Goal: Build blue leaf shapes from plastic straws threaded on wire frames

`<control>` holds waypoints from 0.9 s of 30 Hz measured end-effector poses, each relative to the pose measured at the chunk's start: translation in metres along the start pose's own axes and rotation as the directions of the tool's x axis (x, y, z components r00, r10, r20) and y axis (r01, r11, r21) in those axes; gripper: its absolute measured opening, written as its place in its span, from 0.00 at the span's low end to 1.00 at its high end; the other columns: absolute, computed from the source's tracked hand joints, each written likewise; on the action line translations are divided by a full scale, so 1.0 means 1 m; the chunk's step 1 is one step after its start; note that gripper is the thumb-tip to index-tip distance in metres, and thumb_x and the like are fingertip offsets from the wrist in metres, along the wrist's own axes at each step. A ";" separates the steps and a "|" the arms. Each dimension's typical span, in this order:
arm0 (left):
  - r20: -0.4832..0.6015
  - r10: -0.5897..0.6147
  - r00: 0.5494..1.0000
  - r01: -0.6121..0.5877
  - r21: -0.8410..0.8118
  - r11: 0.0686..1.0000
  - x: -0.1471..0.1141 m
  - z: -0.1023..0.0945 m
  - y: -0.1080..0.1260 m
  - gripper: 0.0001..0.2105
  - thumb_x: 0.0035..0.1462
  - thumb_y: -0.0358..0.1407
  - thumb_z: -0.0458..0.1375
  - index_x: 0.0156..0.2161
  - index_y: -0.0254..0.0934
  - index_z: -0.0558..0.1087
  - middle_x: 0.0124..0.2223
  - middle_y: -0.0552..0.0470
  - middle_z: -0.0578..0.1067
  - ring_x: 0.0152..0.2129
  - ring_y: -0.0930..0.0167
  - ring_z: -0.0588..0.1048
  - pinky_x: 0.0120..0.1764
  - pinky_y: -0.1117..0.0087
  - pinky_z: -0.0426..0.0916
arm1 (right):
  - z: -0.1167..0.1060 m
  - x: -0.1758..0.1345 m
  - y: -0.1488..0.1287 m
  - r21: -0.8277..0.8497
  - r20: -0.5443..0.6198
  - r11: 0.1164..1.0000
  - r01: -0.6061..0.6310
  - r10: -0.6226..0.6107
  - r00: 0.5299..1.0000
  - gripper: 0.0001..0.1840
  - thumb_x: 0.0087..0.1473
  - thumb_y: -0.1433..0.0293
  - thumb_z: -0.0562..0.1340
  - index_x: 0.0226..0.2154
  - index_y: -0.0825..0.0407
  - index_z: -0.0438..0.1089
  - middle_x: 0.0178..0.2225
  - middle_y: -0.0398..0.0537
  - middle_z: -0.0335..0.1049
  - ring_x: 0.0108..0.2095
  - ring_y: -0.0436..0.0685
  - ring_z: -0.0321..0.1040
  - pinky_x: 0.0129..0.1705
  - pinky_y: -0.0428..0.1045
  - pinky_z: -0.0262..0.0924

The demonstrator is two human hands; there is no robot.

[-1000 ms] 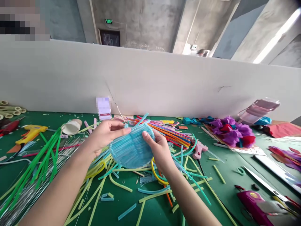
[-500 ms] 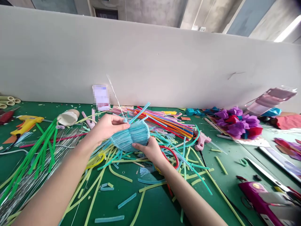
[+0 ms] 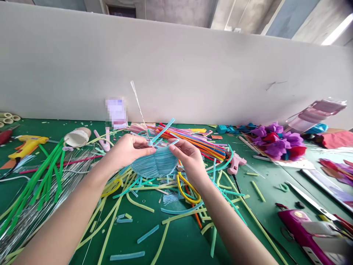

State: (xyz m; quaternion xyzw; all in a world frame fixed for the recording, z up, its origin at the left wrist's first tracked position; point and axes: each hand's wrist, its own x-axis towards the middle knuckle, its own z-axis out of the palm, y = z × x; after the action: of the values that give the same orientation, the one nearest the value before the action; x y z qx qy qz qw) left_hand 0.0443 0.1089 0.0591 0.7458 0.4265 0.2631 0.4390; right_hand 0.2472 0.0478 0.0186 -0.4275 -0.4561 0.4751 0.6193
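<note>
Over the cluttered table I hold up a rounded, ribbed light-blue piece that looks made of fuzzy strips laid side by side. My left hand pinches its upper left edge between thumb and fingers. Thin pale wires rise from that pinch, and light-blue pipe cleaner ends slant up to the right beside it. My right hand grips the upper right edge, its thumb by a short blue strip end. The fingers behind the piece are partly hidden.
A bundle of orange and red pipe cleaners lies behind my hands. Left are a yellow glue gun, green strips and metal wires. Right are a pink glue gun, scissors and purple paper flowers.
My right hand has moved up from the piece's lower right to its upper right edge, uncovering a yellow loop on the table. My left hand keeps its pinch.
</note>
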 end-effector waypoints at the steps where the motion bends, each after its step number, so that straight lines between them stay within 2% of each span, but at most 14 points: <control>1: 0.003 0.012 1.000 -0.012 0.014 1.000 0.000 0.001 0.001 0.12 0.52 0.45 0.65 0.27 0.38 0.78 0.30 0.55 0.80 0.33 0.65 0.78 0.36 0.70 0.69 | 0.000 0.000 -0.001 -0.017 -0.015 1.000 0.015 -0.015 1.000 0.14 0.49 0.59 0.72 0.34 0.50 0.76 0.35 0.44 0.78 0.35 0.53 0.72 0.39 0.48 0.66; 4: 0.013 0.041 0.999 -0.042 0.042 0.998 -0.001 0.002 0.003 0.11 0.53 0.45 0.64 0.28 0.39 0.77 0.30 0.56 0.80 0.32 0.66 0.78 0.36 0.71 0.69 | 0.001 0.001 -0.001 -0.079 -0.100 0.994 0.070 -0.077 0.992 0.14 0.47 0.59 0.72 0.30 0.51 0.74 0.29 0.43 0.75 0.30 0.53 0.70 0.35 0.48 0.65; 7: 0.009 0.057 0.998 -0.057 0.060 0.997 -0.003 0.004 0.005 0.12 0.54 0.46 0.63 0.28 0.40 0.77 0.29 0.56 0.80 0.31 0.66 0.78 0.34 0.71 0.68 | 0.002 0.000 0.001 -0.186 -0.165 0.975 0.124 -0.155 0.974 0.14 0.47 0.58 0.72 0.29 0.50 0.73 0.30 0.45 0.77 0.31 0.55 0.72 0.35 0.50 0.67; 10: -0.007 0.059 0.998 -0.058 0.103 0.993 -0.004 0.006 0.006 0.13 0.54 0.46 0.63 0.27 0.40 0.76 0.27 0.56 0.78 0.29 0.67 0.76 0.31 0.72 0.67 | 0.001 -0.001 0.004 -0.390 -0.167 0.893 0.226 -0.310 0.936 0.11 0.52 0.59 0.69 0.28 0.49 0.73 0.32 0.47 0.77 0.33 0.57 0.73 0.36 0.51 0.68; 12: -0.017 0.069 0.997 -0.066 0.129 0.989 -0.004 0.008 0.007 0.13 0.54 0.47 0.62 0.27 0.39 0.75 0.27 0.56 0.77 0.28 0.67 0.76 0.30 0.72 0.66 | -0.001 -0.002 0.005 -0.565 -0.099 0.758 0.327 -0.455 0.885 0.09 0.56 0.62 0.66 0.29 0.48 0.73 0.33 0.47 0.77 0.34 0.56 0.72 0.38 0.51 0.68; 14: -0.028 0.082 0.996 -0.077 0.143 0.987 -0.004 0.009 0.006 0.14 0.55 0.47 0.62 0.28 0.38 0.75 0.28 0.55 0.77 0.29 0.66 0.75 0.31 0.72 0.66 | -0.005 -0.004 0.005 -0.683 0.017 0.604 0.411 -0.549 0.836 0.07 0.60 0.65 0.62 0.32 0.47 0.74 0.35 0.48 0.77 0.36 0.57 0.73 0.40 0.51 0.68; 16: -0.029 0.083 0.996 -0.078 0.139 0.987 -0.003 0.008 0.005 0.14 0.55 0.48 0.62 0.29 0.38 0.76 0.28 0.54 0.77 0.29 0.66 0.75 0.31 0.71 0.67 | -0.011 -0.005 0.001 -0.724 0.143 0.495 0.480 -0.573 0.807 0.07 0.61 0.68 0.60 0.37 0.47 0.75 0.38 0.50 0.77 0.39 0.58 0.73 0.43 0.52 0.67; 18: -0.032 0.062 0.998 -0.058 0.118 0.991 -0.003 0.005 0.004 0.14 0.54 0.48 0.63 0.29 0.37 0.77 0.28 0.53 0.78 0.29 0.66 0.76 0.31 0.71 0.67 | -0.016 -0.004 -0.007 -0.727 0.248 0.448 0.521 -0.536 0.807 0.10 0.60 0.71 0.59 0.41 0.47 0.75 0.40 0.50 0.78 0.42 0.59 0.74 0.46 0.52 0.66; 20: -0.032 0.042 0.999 -0.039 0.094 0.995 -0.003 0.003 0.003 0.14 0.52 0.48 0.64 0.28 0.38 0.76 0.28 0.54 0.77 0.29 0.66 0.76 0.31 0.71 0.67 | -0.020 -0.003 -0.017 -0.721 0.282 0.482 0.498 -0.453 0.846 0.14 0.56 0.75 0.59 0.42 0.48 0.76 0.41 0.48 0.79 0.42 0.60 0.74 0.46 0.53 0.66; 21: -0.031 0.037 0.999 -0.034 0.090 0.995 -0.002 0.002 0.003 0.15 0.52 0.48 0.64 0.27 0.38 0.75 0.27 0.54 0.77 0.28 0.66 0.76 0.31 0.71 0.67 | -0.022 -0.001 -0.021 -0.712 0.253 0.535 0.454 -0.407 0.878 0.16 0.54 0.76 0.58 0.41 0.48 0.77 0.39 0.47 0.80 0.41 0.60 0.75 0.46 0.53 0.66; 23: -0.021 0.042 0.999 -0.040 0.094 0.995 -0.002 0.001 0.003 0.15 0.51 0.48 0.65 0.26 0.38 0.74 0.26 0.56 0.75 0.28 0.67 0.75 0.32 0.71 0.67 | -0.025 0.002 -0.026 -0.619 0.143 0.706 0.344 -0.329 0.933 0.16 0.55 0.76 0.56 0.39 0.49 0.79 0.38 0.46 0.80 0.41 0.59 0.76 0.45 0.52 0.67; 25: -0.009 0.053 0.999 -0.051 0.101 0.994 -0.001 0.002 0.003 0.15 0.52 0.49 0.64 0.26 0.39 0.74 0.27 0.56 0.75 0.29 0.67 0.75 0.33 0.71 0.67 | -0.028 0.006 -0.025 -0.423 0.081 0.880 0.217 -0.202 0.976 0.14 0.59 0.70 0.57 0.40 0.49 0.79 0.42 0.47 0.80 0.45 0.60 0.75 0.45 0.52 0.67; 27: 0.002 0.056 0.998 -0.056 0.098 0.994 -0.001 0.003 0.004 0.15 0.52 0.49 0.64 0.27 0.39 0.75 0.28 0.55 0.77 0.31 0.66 0.76 0.35 0.71 0.67 | -0.031 0.009 -0.019 -0.244 0.134 0.966 0.081 -0.049 0.990 0.16 0.61 0.61 0.60 0.45 0.49 0.78 0.46 0.48 0.79 0.48 0.60 0.74 0.47 0.52 0.67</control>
State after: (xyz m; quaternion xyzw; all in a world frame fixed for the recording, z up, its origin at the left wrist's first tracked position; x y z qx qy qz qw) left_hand 0.0473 0.1058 0.0611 0.7781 0.4179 0.2543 0.3940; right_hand 0.2822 0.0500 0.0316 -0.4556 -0.5644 0.4194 0.5459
